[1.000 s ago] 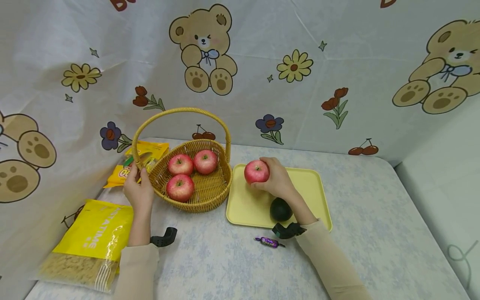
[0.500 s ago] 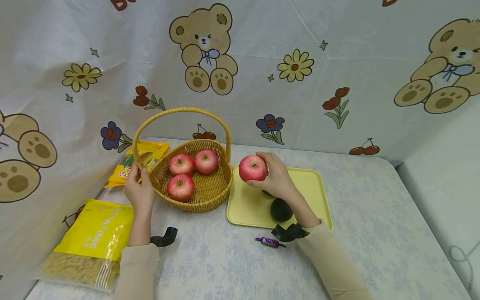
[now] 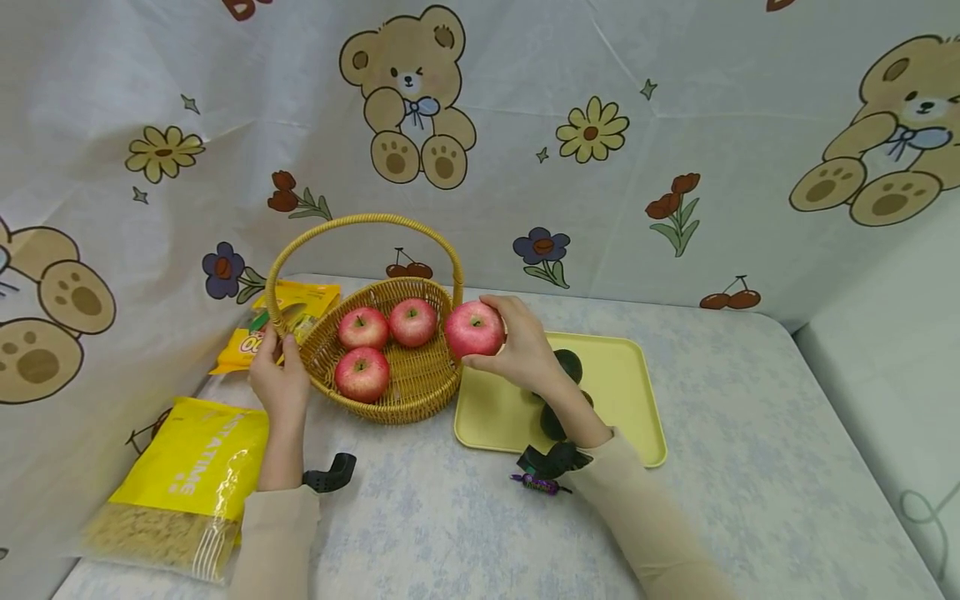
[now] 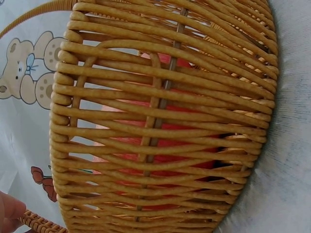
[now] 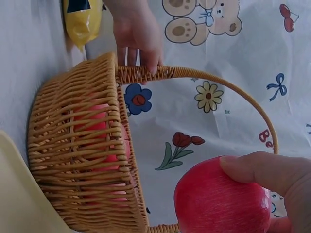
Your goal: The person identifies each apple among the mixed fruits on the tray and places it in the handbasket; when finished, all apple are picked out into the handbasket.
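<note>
My right hand [image 3: 523, 346] grips a red apple [image 3: 475, 330] between thumb and fingers, at the right rim of the wicker basket. In the right wrist view the thumb lies across the side of that apple [image 5: 221, 196]. The basket [image 3: 423, 408] has a tall arched handle [image 3: 365, 220], and 3 red apples [image 3: 362, 374] sit inside it. At the left base of this handle, my left hand [image 3: 279, 375] pinches it with thumb and fingers. Through the weave of the basket [image 4: 160, 121], red apple skin shows in the left wrist view.
Right of the basket lies a pale yellow tray [image 3: 622, 400] with dark green avocados [image 3: 567, 365], partly behind my right forearm. A purple-wrapped candy [image 3: 540, 484] lies before the tray. At left are a yellow pasta bag [image 3: 180, 492] and a yellow snack packet [image 3: 242, 348].
My right hand has lifted the apple off the tray and carried it left to the basket's rim, uncovering another avocado. My left hand stays at the handle.
</note>
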Demonstrator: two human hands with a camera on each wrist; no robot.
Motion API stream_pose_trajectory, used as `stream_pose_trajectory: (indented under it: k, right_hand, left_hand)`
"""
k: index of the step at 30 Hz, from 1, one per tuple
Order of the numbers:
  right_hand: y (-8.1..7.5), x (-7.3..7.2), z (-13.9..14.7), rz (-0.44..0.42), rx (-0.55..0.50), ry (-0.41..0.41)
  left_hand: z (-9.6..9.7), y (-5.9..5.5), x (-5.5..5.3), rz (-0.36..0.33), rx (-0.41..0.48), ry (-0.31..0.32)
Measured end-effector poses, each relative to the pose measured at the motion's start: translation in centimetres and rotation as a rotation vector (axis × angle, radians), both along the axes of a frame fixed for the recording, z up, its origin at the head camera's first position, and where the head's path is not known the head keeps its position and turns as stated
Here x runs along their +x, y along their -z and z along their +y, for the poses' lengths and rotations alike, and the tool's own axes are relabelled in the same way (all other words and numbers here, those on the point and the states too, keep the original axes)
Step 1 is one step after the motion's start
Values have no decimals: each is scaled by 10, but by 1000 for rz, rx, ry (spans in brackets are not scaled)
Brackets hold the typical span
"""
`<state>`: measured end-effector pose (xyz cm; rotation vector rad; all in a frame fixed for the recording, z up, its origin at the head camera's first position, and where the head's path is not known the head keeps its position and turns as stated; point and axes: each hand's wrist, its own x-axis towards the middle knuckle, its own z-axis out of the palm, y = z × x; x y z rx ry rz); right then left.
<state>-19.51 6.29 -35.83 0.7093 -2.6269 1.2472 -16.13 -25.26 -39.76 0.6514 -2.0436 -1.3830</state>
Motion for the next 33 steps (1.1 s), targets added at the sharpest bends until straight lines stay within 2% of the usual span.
stream_pose_trajectory:
  k: [8, 18, 33]
  right_hand:
    - [5, -6, -27, -6, -30, -53]
    - [16, -14, -55, -3, 5, -91]
    - [34, -23, -76, 18, 204, -115]
  left_hand:
    - [1, -1, 0, 2, 4, 2]
    - [1, -2, 0, -10, 20, 4]
    - [1, -2, 1, -5, -3, -1]
